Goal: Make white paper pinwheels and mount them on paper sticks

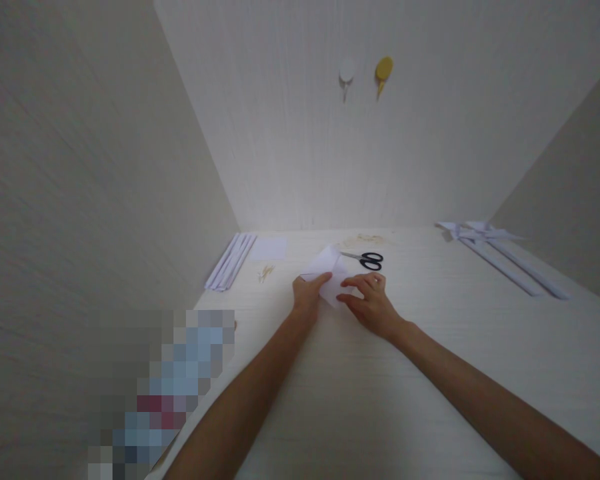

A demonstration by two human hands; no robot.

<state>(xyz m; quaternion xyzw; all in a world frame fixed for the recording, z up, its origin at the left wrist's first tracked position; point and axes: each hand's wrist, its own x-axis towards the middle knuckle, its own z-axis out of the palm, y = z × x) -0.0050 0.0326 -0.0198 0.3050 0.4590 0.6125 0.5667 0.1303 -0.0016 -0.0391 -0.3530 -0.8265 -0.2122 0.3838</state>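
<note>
A white sheet of paper [330,260], partly folded, is held just above the table's middle. My left hand [307,291] grips its left side, thumb lying on top and the fingers mostly hidden beneath. At the paper's right edge is my right hand [373,303], its fingers curled, with the index fingertip and thumb tip on the sheet a little apart. Just beyond, to the right, lies a pair of scissors [370,260] with black handles, blades pointing left towards the paper.
Rolled paper sticks [231,262] lie at the left beside a flat paper square [270,249] and small wooden pieces [266,273]. Paper pinwheels [500,257] on sticks rest at the right. A white hook [347,71] and a yellow hook [384,69] are on the back wall.
</note>
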